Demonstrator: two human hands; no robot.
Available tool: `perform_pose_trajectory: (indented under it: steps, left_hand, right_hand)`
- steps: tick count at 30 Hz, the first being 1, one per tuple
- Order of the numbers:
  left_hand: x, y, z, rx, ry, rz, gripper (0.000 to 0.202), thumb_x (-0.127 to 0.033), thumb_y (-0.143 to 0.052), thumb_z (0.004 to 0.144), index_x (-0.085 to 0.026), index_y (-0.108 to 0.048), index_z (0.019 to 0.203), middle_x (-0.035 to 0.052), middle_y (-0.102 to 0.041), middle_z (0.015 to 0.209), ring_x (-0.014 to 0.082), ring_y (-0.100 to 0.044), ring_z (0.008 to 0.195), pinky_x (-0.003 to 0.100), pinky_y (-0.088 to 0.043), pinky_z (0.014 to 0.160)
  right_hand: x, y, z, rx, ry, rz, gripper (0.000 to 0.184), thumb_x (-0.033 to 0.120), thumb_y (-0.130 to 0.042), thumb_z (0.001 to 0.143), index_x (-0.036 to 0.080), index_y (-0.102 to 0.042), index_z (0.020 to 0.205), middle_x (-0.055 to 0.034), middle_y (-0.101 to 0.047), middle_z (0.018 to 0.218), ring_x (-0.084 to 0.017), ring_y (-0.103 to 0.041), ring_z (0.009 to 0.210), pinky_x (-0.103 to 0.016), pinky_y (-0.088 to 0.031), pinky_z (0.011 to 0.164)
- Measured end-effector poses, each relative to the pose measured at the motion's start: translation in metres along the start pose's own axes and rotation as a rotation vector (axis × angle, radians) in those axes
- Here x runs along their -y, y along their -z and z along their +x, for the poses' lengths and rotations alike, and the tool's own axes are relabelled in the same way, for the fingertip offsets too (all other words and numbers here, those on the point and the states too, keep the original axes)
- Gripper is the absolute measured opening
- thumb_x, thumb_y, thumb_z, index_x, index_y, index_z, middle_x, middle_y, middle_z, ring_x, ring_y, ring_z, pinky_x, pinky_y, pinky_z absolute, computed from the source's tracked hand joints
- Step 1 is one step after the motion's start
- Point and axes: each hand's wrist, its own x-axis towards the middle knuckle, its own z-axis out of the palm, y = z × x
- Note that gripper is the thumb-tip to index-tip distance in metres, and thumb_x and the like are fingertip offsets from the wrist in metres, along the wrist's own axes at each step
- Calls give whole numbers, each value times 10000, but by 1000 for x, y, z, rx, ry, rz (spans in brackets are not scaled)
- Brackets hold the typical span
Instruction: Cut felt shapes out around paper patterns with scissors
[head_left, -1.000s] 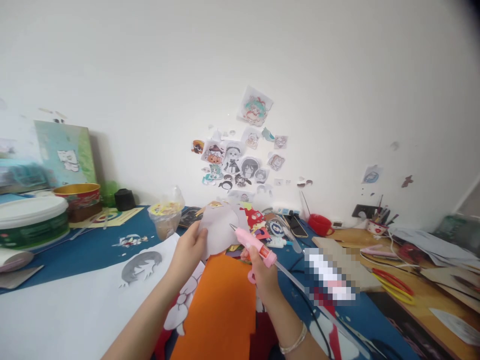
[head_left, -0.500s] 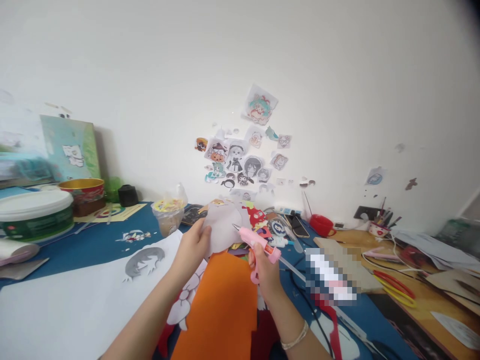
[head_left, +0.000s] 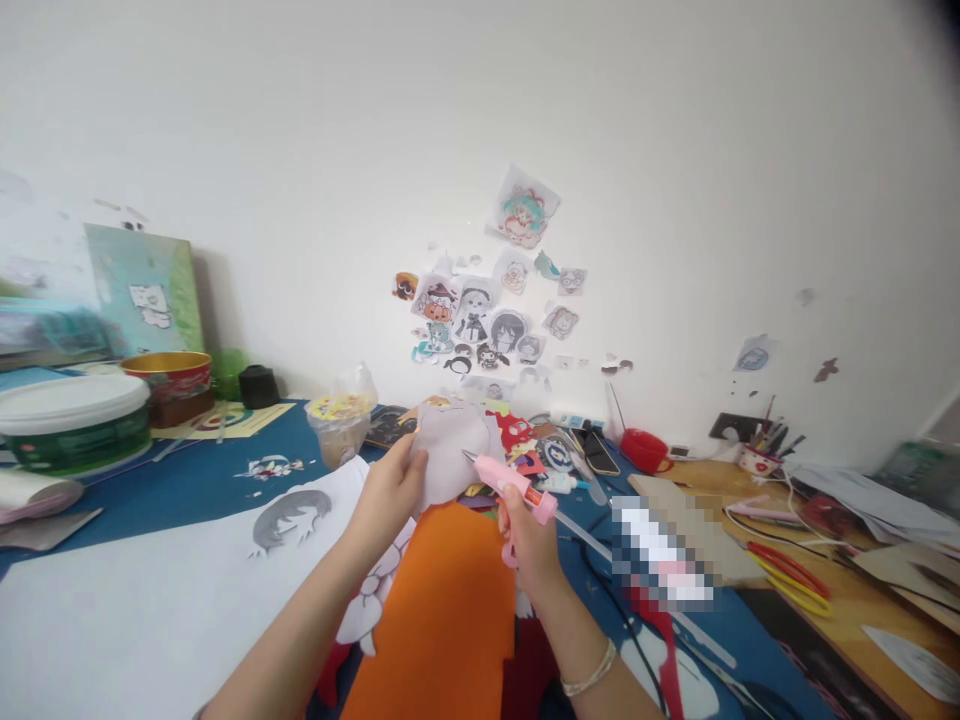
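Note:
My left hand [head_left: 394, 485] pinches the left edge of a pale grey-white paper cutout [head_left: 446, 460], held up in front of me with its blank side showing. Wrapped round the handle of a pink hot glue gun [head_left: 510, 485] is my right hand [head_left: 531, 540]. The gun's metal nozzle points up and left at the cutout; whether it touches the paper I cannot tell. A clear glue stick [head_left: 581, 535] juts from the back of the gun. Below both hands lies an orange sheet [head_left: 442, 610].
At left are a large white sheet [head_left: 150, 610] with a grey hair drawing, a lidded tub [head_left: 75, 420] and a plastic cup [head_left: 339, 430]. Paper scraps, a phone [head_left: 596, 450] and a red cup [head_left: 645, 450] sit farther back. A black cable [head_left: 626, 620] runs at right.
The view has shifted very slightly. Both hands keep their grips, and the glue gun's nozzle stays close to the same part of the cutout.

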Motion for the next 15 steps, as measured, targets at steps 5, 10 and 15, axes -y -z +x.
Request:
perform_pose_trajectory:
  steps: [5,10,15]
  left_hand:
    - [-2,0,0,10,2,10,397,-395,-343,832,-187,-547,1102,67,-671,1028,241,-615,897,317,-467,750]
    - [-3,-2,-1,36,-9,23,424,-378,-335,833,-158,-536,1135,89,-664,1051,247,-607,921,329,-457,768]
    - [-2,-2,-2,73,-50,36,400,-350,-334,840,-167,-524,1140,73,-672,1020,228,-611,903,315,-446,762]
  right_hand:
    - [1,1,1,-53,-44,-62,434,412,-548,703,189,-382,369,64,-344,340,-49,-296,308,-181,-224,315]
    - [0,-1,2,-77,-48,-117,441,431,-549,692,194,-401,350,50,-370,308,-67,-338,285,-189,-254,296]
    - [-3,-4,4,-135,48,-165,433,408,-568,684,210,-392,342,49,-379,283,-86,-361,258,-207,-272,275]
